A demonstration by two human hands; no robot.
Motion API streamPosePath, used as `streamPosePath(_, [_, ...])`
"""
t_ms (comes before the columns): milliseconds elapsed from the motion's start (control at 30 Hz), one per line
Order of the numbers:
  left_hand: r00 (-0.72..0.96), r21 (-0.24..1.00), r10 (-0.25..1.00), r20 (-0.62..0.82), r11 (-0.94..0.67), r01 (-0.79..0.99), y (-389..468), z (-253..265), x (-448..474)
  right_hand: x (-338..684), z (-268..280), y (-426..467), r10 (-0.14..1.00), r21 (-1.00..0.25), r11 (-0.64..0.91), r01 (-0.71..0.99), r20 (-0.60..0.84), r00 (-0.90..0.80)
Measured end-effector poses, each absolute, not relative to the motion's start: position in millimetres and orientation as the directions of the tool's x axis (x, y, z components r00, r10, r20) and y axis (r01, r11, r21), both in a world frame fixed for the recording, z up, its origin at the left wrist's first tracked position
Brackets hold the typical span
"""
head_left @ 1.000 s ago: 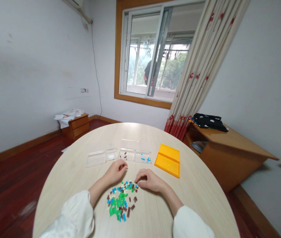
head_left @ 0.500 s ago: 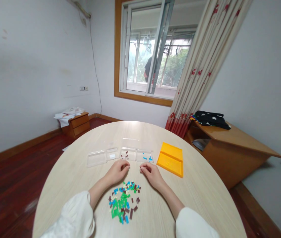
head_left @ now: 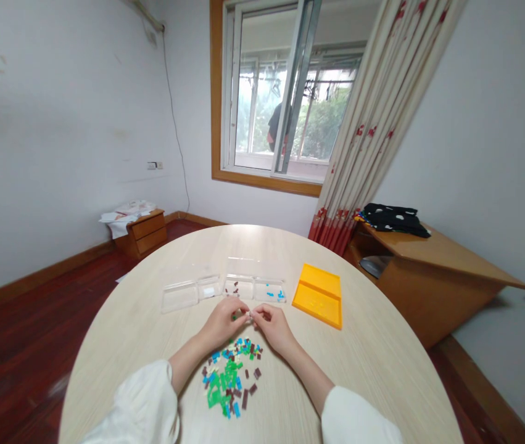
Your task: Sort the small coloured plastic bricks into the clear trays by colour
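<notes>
My left hand (head_left: 226, 322) and my right hand (head_left: 275, 327) meet fingertip to fingertip above the table, just beyond a loose pile of small building bricks (head_left: 229, 377). Both are closed in a pinch. Something tiny and pale seems to sit between the fingertips, too small to name. A speck of green shows under the left fingers. The pile mixes green, blue, brown and cream bricks. Behind the hands, one clear tray (head_left: 246, 297) holds a few brown bricks, and the clear tray (head_left: 262, 299) beside it holds several blue ones.
Further left stand a clear tray (head_left: 179, 301) and a smaller clear box (head_left: 208, 296) with a white piece inside. An open yellow case (head_left: 320, 295) lies right of the trays. The round table's edge (head_left: 100, 311) curves around. A person (head_left: 275, 126) is visible beyond the window.
My hands were apart and have come together at the fingertips, the left moving right and the right moving left. The pile and trays look the same.
</notes>
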State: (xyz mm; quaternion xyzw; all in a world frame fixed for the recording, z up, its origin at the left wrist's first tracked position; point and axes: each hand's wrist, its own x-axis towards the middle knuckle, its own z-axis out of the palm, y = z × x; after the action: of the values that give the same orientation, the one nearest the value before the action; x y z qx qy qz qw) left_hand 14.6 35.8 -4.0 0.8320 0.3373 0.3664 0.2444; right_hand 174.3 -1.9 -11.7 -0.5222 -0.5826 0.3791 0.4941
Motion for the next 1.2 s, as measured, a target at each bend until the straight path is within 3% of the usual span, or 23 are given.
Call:
streamPosePath(467, [0.501, 0.611, 0.713, 0.491, -0.692, 0.385, 33, -4, 16, 174, -10, -3, 0.983, -0.957, 0.182, 0.227, 0.181, -0.026])
streamPosePath(667, [0.326, 0.582, 0.73, 0.601, -0.679, 0.448, 49, -6, 6, 173, -11, -3, 0.985, -0.942, 0.174, 0.289, 0.171, -0.036])
streamPosePath(800, [0.211, 0.606, 0.78, 0.589, -0.599, 0.523, 63, -10, -2, 172, -10, -3, 0.987, -0.934, 0.159, 0.319, 0.153, -0.045])
streamPosePath(1200, [0.141, 0.615, 0.799, 0.584, -0.549, 0.565, 80, -18, 2, 172, -10, -5, 0.989, -0.93, 0.145, 0.337, 0.127, -0.076])
